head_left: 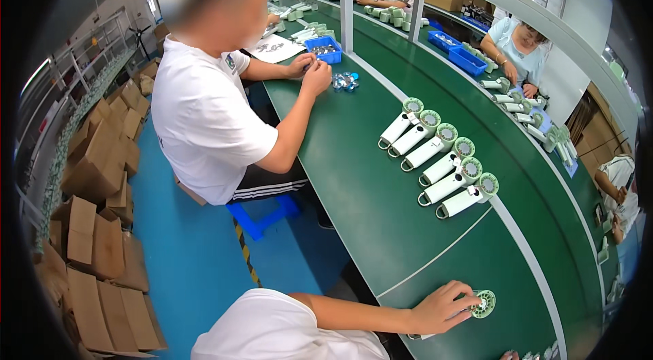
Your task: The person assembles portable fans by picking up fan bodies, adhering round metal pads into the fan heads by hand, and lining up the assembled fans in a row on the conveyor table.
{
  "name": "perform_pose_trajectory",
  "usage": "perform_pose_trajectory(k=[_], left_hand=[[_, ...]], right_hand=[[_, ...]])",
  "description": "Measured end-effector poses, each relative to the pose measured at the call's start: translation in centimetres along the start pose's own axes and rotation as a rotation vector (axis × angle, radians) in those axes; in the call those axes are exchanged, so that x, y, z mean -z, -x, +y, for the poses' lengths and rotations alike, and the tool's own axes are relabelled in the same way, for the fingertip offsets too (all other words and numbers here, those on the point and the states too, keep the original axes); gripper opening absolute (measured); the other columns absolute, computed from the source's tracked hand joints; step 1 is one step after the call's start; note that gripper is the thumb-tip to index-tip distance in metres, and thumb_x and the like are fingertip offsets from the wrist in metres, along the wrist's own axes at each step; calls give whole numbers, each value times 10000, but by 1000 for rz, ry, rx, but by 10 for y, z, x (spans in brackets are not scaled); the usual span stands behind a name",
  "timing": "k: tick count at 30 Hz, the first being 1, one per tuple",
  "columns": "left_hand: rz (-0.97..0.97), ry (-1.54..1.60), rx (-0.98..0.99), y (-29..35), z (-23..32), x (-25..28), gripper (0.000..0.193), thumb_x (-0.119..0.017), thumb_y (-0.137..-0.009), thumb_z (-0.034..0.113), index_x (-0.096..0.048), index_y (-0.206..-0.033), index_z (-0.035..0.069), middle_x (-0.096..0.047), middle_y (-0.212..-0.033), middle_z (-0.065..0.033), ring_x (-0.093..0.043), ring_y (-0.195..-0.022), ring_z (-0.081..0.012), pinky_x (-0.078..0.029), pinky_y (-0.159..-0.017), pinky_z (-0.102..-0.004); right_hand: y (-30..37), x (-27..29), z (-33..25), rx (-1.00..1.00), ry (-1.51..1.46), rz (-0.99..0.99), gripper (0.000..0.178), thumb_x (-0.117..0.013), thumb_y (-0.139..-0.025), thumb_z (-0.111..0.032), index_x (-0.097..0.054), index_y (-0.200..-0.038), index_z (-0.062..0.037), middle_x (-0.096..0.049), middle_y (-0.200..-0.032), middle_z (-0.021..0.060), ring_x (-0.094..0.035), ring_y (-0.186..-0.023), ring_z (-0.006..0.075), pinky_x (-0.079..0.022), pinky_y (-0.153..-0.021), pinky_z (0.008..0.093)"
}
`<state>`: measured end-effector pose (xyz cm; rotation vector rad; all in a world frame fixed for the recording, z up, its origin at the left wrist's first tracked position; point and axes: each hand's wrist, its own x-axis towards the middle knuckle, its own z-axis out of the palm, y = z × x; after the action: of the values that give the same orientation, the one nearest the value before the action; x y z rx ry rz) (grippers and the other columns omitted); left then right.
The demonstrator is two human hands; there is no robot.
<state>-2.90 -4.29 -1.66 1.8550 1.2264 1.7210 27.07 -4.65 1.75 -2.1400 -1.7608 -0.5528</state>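
Observation:
My left hand lies flat on the green conveyor belt, fingers curled over a small handheld fan. The fan's round pale green head pokes out past my fingertips, and its white handle is mostly hidden under my palm. My forearm comes in from a white sleeve at the lower edge. Only a sliver of my right hand shows at the bottom edge, next to some small pale green parts; what it holds is cut off.
Several white fans with green heads lie in a row further up the belt. A seated person in a white shirt works by a blue bin and shiny small parts. Cardboard boxes are stacked at left. Other workers sit across the belt.

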Motion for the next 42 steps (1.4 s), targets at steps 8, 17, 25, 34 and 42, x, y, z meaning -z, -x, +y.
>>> perform_pose_trajectory(k=[8,17,25,34,42], left_hand=[[16,150,-293,17,53,11,188,-687,-931,79,-656,-1114,49,-629,-1038,-97,-633,-886,-255,-527,-718,-363],[-317,238,-131,32,72,-7,221,-650,-972,194,-641,-1125,35,-587,-1092,-147,-626,-934,-327,-548,-759,-411],[-492,382,-4,20,67,-1,159,-658,-965,209,-645,-1024,62,-620,-960,-126,-638,-839,-329,-530,-699,-424],[-522,791,889,-10,85,8,124,-661,-983,162,-659,-1022,44,-694,-1028,-90,-683,-865,-255,-558,-723,-375],[-481,1044,1121,-25,63,30,186,-599,-1036,94,-578,-1202,13,-648,-1080,-59,-657,-975,-115,-583,-721,-245]], right_hand=[[34,-13,-1,-241,-492,-196,312,-794,-867,-250,-715,-1058,-17,-734,-878,140,-692,-767,264,-562,-715,371],[90,18,-35,-228,-1252,-476,146,-718,-932,-65,-649,-1051,-16,-686,-985,96,-640,-893,176,-533,-813,288],[120,29,-46,-181,-1285,-353,448,-806,-834,-22,-552,-1201,-62,-633,-1062,93,-615,-983,182,-518,-898,299],[127,26,-32,-195,-1252,-340,553,-770,-883,-21,-499,-1364,-60,-627,-1189,139,-627,-1031,206,-524,-935,331],[55,56,-98,-17,-1241,-164,316,-854,-687,-3,-689,-957,-1,-696,-955,156,-674,-842,234,-557,-696,315]])
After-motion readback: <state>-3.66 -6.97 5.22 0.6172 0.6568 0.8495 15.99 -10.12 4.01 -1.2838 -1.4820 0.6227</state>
